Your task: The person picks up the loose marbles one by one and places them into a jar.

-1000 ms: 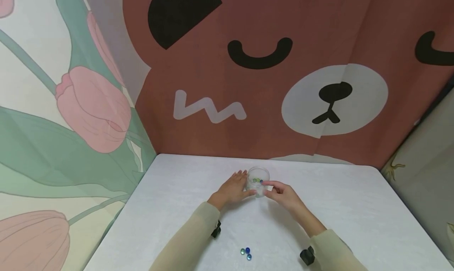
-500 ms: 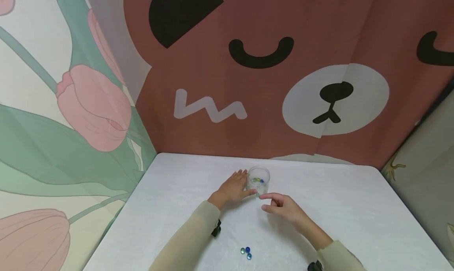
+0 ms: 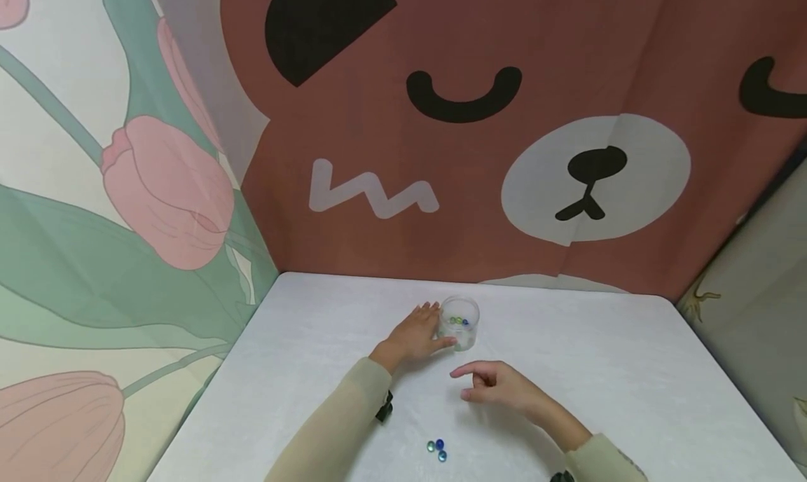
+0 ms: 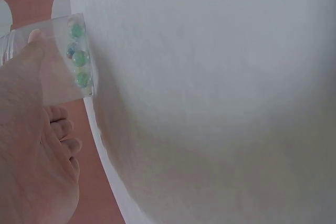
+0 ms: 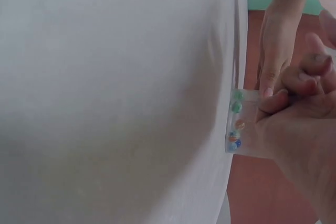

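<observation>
A clear jar (image 3: pixel 468 336) stands upright toward the back of the white table, with several coloured glass marbles (image 4: pixel 79 58) at its bottom. My left hand (image 3: pixel 412 336) lies along the jar's left side, fingers extended and thumb resting against the front wall. In front of the jar, my right hand (image 3: pixel 504 385) hovers over the table with index finger and thumb apart and nothing between them; its other fingers are bent. Closer to me lie three loose marbles: a green one (image 3: pixel 431 445), a dark blue one (image 3: pixel 439 444) and a light blue one (image 3: pixel 443 456).
The white table (image 3: pixel 630 377) runs back to a brown wall hanging (image 3: pixel 372 251) with a bear's face. A tulip-patterned cloth (image 3: pixel 170 188) hangs at the left. Dark wrist cameras (image 3: pixel 384 406) sit at both sleeves.
My right hand has drawn back from the jar toward me, coming nearer the three loose marbles. My left hand, the jar and those marbles have stayed in place.
</observation>
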Demonstrator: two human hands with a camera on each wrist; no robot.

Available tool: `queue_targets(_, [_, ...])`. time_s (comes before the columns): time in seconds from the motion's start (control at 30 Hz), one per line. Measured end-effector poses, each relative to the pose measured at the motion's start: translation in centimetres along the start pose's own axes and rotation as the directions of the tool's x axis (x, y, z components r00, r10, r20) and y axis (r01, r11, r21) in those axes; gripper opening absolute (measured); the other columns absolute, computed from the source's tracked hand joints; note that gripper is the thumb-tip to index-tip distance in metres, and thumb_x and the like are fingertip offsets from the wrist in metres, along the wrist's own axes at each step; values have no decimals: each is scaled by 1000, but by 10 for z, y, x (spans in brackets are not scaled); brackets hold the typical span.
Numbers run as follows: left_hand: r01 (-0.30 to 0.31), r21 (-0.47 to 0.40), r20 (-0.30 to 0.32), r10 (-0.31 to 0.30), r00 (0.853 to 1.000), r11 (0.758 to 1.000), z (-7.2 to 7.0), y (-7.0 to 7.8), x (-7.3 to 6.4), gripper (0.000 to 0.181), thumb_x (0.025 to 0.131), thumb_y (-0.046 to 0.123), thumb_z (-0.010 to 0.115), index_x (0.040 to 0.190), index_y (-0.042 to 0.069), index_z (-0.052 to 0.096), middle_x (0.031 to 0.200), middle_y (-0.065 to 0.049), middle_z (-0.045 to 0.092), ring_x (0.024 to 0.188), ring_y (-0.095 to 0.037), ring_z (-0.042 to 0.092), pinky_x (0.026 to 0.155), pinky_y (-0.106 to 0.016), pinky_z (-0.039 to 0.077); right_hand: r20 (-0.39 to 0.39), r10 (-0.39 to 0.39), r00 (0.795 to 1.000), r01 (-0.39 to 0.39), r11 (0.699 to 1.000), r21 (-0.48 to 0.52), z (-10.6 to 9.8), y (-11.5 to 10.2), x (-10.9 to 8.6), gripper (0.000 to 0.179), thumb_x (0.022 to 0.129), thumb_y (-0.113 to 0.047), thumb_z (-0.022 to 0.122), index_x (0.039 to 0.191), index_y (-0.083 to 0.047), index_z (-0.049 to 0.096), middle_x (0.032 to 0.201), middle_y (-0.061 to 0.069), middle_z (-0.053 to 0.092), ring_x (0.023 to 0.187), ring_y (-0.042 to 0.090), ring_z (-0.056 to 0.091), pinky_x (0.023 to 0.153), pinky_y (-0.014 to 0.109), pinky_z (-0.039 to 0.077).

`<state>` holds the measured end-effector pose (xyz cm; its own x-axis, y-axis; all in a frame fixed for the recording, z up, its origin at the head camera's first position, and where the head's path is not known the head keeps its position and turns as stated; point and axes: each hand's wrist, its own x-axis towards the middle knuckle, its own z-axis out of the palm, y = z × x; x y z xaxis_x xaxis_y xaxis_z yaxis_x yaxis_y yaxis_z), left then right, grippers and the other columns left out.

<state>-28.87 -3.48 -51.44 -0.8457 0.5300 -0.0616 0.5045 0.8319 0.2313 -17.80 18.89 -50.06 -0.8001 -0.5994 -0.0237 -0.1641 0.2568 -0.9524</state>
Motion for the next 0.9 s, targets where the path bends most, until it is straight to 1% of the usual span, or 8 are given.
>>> queue_targets(0.1, [2,-4,0,-2,1000,1000,0,0,-1,93,98,72,39,159,3,27,167,-10,25,156,-25,18,128,-35,12,68,-41,997,42,999,-5,4,1,0,39,94,-14,73,128,4,65,69,-9,46,60,-1,41,53,15,37])
queue_targets(0.27, [-5,-3,-5,5,1000,1000,0,0,-2,93,98,71,39,159,2,28,167,-11,25,155,-26,19,128,-35,12,151,-55,987,60,998,-28,8,-1,1,38,93,-15,74,126,3,67,67,-12,44,60,-3,42,55,13,38])
queue_targets(0.53, [-13,-24,-3,13,1000,1000,-1,0,-3,91,99,68,41,159,2,27,167,-11,25,156,-26,18,129,-35,12,278,-76,958,100,992,-74,15,-3,2,35,93,-18,75,124,-2,70,67,-13,46,59,-5,42,57,11,39])
queue_targets(0.73, [-4,-25,0,4,1000,1000,-1,0,-3,91,99,69,40,160,3,25,167,-10,24,156,-25,17,128,-33,11,340,-84,936,133,983,-123,22,-4,4,33,92,-19,75,123,-6,72,67,-14,46,59,-6,41,57,10,37])
queue_targets(0.9, [0,-27,8,1,1000,1000,0,-1,-3,93,99,71,39,161,4,23,168,-9,22,156,-24,15,128,-33,11,363,-88,928,155,975,-158,27,-3,6,33,91,-18,77,122,-8,72,67,-14,46,60,-7,41,57,9,36])
